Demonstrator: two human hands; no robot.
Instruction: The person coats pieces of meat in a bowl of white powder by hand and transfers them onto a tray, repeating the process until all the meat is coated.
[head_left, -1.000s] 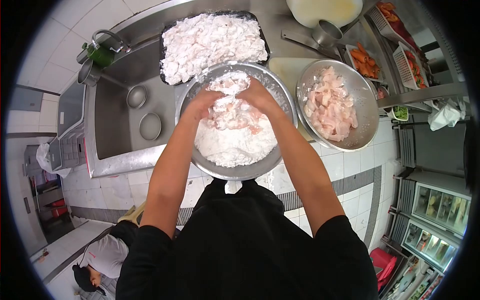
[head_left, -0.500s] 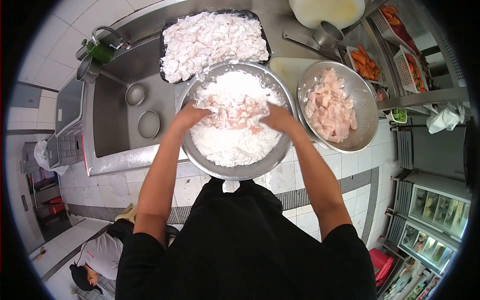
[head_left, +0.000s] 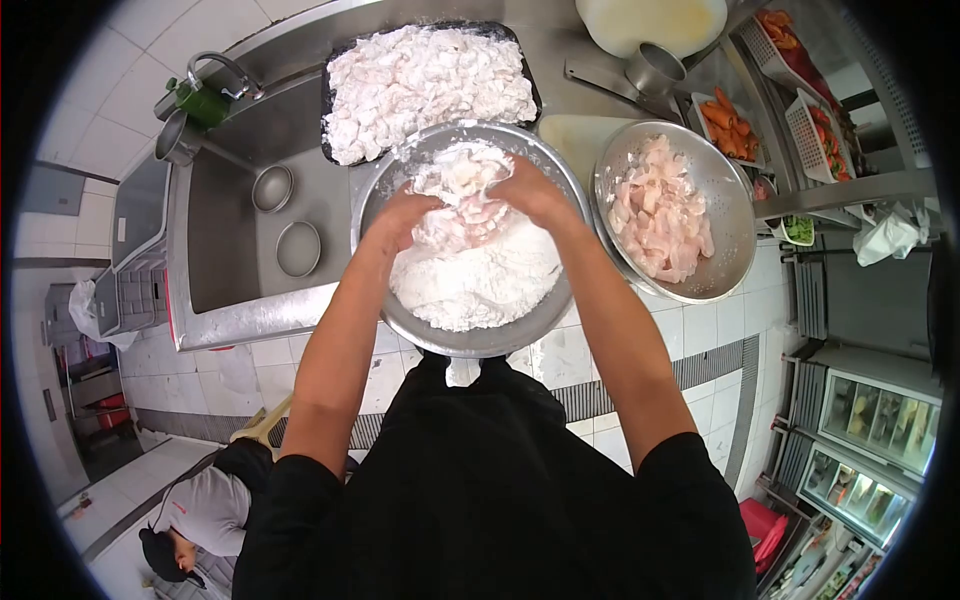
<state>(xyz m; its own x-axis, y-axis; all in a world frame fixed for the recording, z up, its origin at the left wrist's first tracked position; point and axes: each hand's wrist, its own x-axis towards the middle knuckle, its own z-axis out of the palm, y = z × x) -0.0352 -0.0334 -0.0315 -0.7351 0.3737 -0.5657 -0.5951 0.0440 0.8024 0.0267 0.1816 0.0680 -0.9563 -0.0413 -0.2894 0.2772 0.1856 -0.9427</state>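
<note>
A large metal bowl [head_left: 372,290] in front of me holds white flour [head_left: 475,285] and pale raw meat pieces [head_left: 470,215], partly coated. My left hand [head_left: 408,216] is inside the bowl, its fingers curled into the floured pieces from the left. From the right, my right hand [head_left: 528,190] bends its fingers round the same heap. Flour and meat hide the fingertips of both hands. To the right, a metal colander [head_left: 733,215] contains uncoated raw meat pieces [head_left: 660,215]. Behind the bowl, a black tray [head_left: 537,95] is heaped with floured pieces [head_left: 430,85].
At left is a steel sink [head_left: 225,255] with two small metal bowls [head_left: 298,249] and a faucet [head_left: 222,65]. A metal pot [head_left: 655,70], a cutting board [head_left: 575,135] and carrots [head_left: 728,122] stand at the back right. Another person [head_left: 205,510] is at lower left.
Both hands have moved closer together and toward the far side of the bowl, gathering meat pieces and flour between them. The flour in front now lies in a smoother mound.
</note>
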